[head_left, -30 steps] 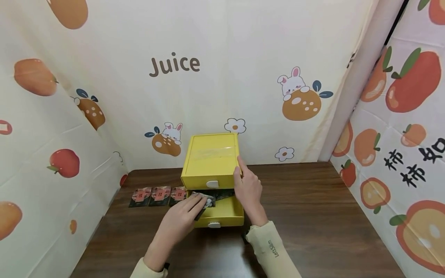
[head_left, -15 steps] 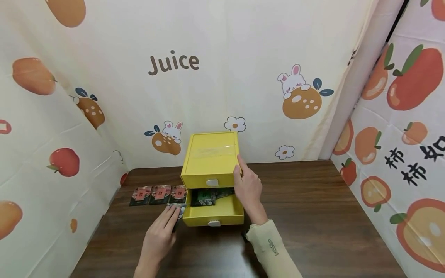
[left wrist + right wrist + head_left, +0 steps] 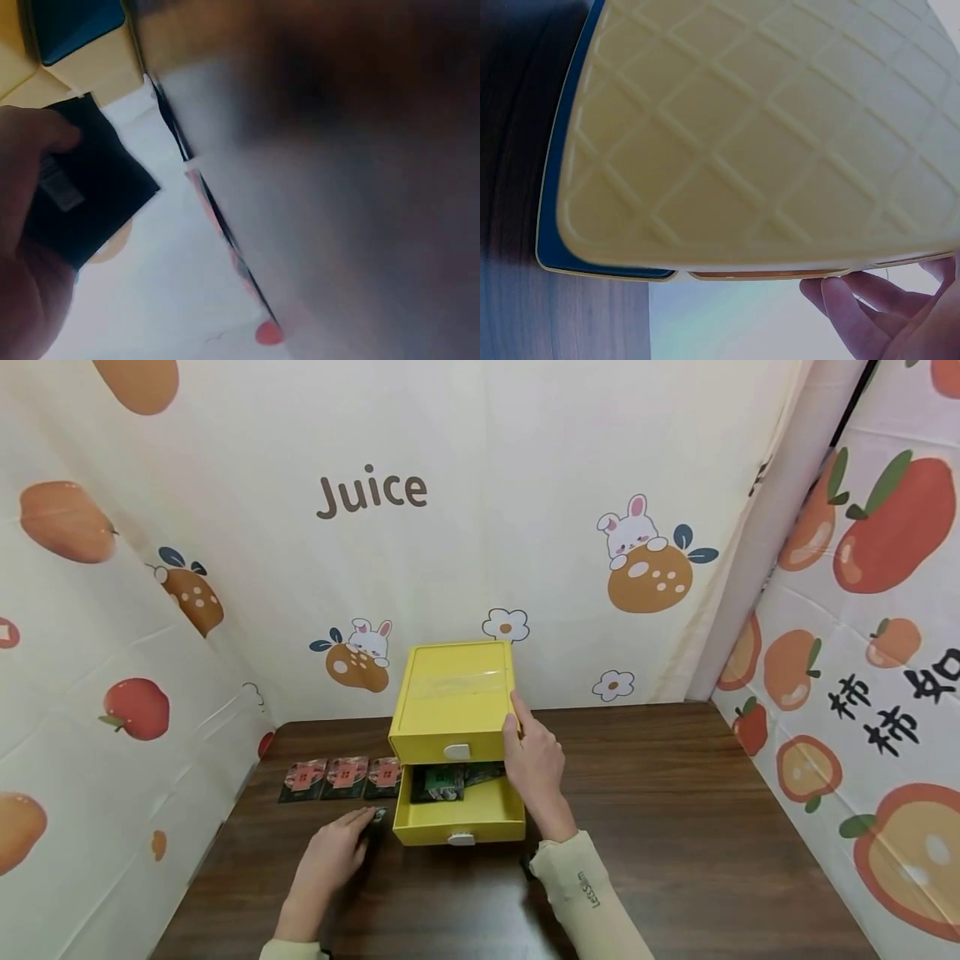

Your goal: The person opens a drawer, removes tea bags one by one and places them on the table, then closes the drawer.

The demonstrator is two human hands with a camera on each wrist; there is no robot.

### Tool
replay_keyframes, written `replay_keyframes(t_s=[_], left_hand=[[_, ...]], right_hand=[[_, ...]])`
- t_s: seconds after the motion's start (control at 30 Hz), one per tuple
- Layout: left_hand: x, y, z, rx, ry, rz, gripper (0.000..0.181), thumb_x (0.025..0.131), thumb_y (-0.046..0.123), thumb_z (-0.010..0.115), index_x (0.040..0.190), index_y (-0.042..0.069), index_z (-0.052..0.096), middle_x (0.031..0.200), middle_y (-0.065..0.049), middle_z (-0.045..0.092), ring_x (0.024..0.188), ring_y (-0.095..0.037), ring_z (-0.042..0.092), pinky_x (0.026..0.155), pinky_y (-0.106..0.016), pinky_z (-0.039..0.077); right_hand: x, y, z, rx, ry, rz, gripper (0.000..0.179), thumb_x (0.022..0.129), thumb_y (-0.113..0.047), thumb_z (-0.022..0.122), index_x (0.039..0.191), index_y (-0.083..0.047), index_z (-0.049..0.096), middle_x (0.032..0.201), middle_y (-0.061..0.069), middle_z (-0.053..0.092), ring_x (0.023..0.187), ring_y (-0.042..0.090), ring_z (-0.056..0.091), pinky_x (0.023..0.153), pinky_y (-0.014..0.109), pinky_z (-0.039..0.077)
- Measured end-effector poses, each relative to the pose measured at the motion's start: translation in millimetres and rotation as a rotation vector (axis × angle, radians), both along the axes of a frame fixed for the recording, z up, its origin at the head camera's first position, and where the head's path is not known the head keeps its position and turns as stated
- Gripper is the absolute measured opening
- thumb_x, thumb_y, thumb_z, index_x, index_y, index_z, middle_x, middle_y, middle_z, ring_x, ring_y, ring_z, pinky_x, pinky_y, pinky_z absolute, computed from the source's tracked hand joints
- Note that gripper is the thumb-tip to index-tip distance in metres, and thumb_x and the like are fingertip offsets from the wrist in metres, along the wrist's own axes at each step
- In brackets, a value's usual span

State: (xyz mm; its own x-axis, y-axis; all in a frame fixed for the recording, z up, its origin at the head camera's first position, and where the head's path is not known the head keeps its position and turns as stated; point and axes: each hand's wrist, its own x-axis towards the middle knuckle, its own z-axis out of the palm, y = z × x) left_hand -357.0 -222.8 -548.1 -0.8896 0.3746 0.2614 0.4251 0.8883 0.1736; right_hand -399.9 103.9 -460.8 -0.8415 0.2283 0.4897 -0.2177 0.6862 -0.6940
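My left hand (image 3: 330,852) is over the table, left of the yellow drawer box (image 3: 457,689). It pinches a small flat packet (image 3: 101,169), whose dark back with a pale label shows in the left wrist view. The lower drawer (image 3: 461,817) is pulled out, with several dark green packets (image 3: 438,782) at its back left. Several black-and-red packets (image 3: 347,777) lie in a row on the table left of the box. My right hand (image 3: 536,764) rests on the box's right front edge, fingers fairly straight along it, as the right wrist view (image 3: 877,300) also shows.
The brown wooden table (image 3: 660,827) runs under everything. Behind it and at both sides hang printed fruit cloths (image 3: 525,510). The upper drawer, with its white knob (image 3: 457,752), is closed.
My left hand has taken a packet from the open drawer and carried it left and toward me, over the table. The right hand has stayed on the box.
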Motion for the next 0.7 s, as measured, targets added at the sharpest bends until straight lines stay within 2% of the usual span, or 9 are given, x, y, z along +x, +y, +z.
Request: replay_keyframes(t_s=[0.17,0.3,0.37,0.43,0.57,0.63,0.7], left_hand=[[-13.0,2.0,-7.3,-0.035,-0.191,0.004,0.037,0.084,-0.001,0.070,0.120,0.000,0.067,0.114,-0.017,0.067,0.101,-0.034,0.065,0.082,-0.050,0.051],[-16.0,5.8,-11.6,-0.054,-0.248,-0.009,0.041,0.083,-0.003,0.070,0.124,-0.002,0.063,0.119,-0.020,0.064,0.105,-0.038,0.062,0.085,-0.053,0.049],[-17.3,7.8,-12.7,-0.050,-0.273,-0.003,0.047,0.083,0.005,0.073,0.128,-0.002,0.061,0.125,-0.020,0.061,0.111,-0.040,0.059,0.088,-0.055,0.046],[-18.7,9.3,-12.6,-0.045,-0.316,0.020,0.056,0.085,0.023,0.076,0.133,-0.001,0.057,0.131,-0.022,0.056,0.118,-0.042,0.054,0.092,-0.056,0.044],[-22.2,10.7,-11.9,-0.021,-0.398,0.073,0.076,0.086,0.055,0.067,0.138,0.001,0.053,0.138,-0.024,0.049,0.123,-0.043,0.049,0.095,-0.057,0.041],[-23.8,11.3,-11.5,-0.017,-0.411,0.082,0.075,0.087,0.056,0.063,0.138,0.002,0.053,0.138,-0.025,0.048,0.122,-0.044,0.049,0.095,-0.058,0.041],[-25.2,11.7,-11.3,-0.016,-0.415,0.085,0.070,0.089,0.051,0.065,0.138,0.002,0.053,0.138,-0.026,0.048,0.122,-0.044,0.050,0.095,-0.058,0.041]], right_hand=[[0.0,-1,-0.1,0.002,-0.006,0.007,0.049,0.103,-0.048,0.032,0.145,-0.029,0.048,0.072,0.003,0.059,0.046,0.017,0.039,0.040,0.033,0.029],[0.0,-1,-0.4,0.000,-0.011,0.011,0.049,0.103,-0.048,0.030,0.146,-0.030,0.047,0.073,0.003,0.060,0.046,0.018,0.039,0.041,0.033,0.030],[-0.2,0,-0.4,-0.001,-0.006,0.008,0.049,0.103,-0.048,0.030,0.146,-0.029,0.047,0.076,0.004,0.062,0.046,0.018,0.039,0.041,0.033,0.030],[-0.3,0,-0.4,-0.002,-0.001,0.008,0.049,0.103,-0.047,0.031,0.146,-0.029,0.047,0.076,0.005,0.062,0.046,0.018,0.039,0.041,0.033,0.030],[-0.2,0,0.0,0.001,0.011,0.004,0.047,0.104,-0.045,0.033,0.145,-0.028,0.048,0.080,0.006,0.065,0.047,0.017,0.040,0.041,0.032,0.030],[-0.3,0,0.0,0.001,0.015,0.001,0.047,0.104,-0.045,0.034,0.145,-0.028,0.048,0.079,0.005,0.065,0.047,0.017,0.040,0.041,0.032,0.030],[-0.3,0,-0.2,0.000,0.017,0.001,0.047,0.103,-0.045,0.034,0.145,-0.028,0.048,0.079,0.005,0.065,0.047,0.016,0.040,0.040,0.032,0.030]])
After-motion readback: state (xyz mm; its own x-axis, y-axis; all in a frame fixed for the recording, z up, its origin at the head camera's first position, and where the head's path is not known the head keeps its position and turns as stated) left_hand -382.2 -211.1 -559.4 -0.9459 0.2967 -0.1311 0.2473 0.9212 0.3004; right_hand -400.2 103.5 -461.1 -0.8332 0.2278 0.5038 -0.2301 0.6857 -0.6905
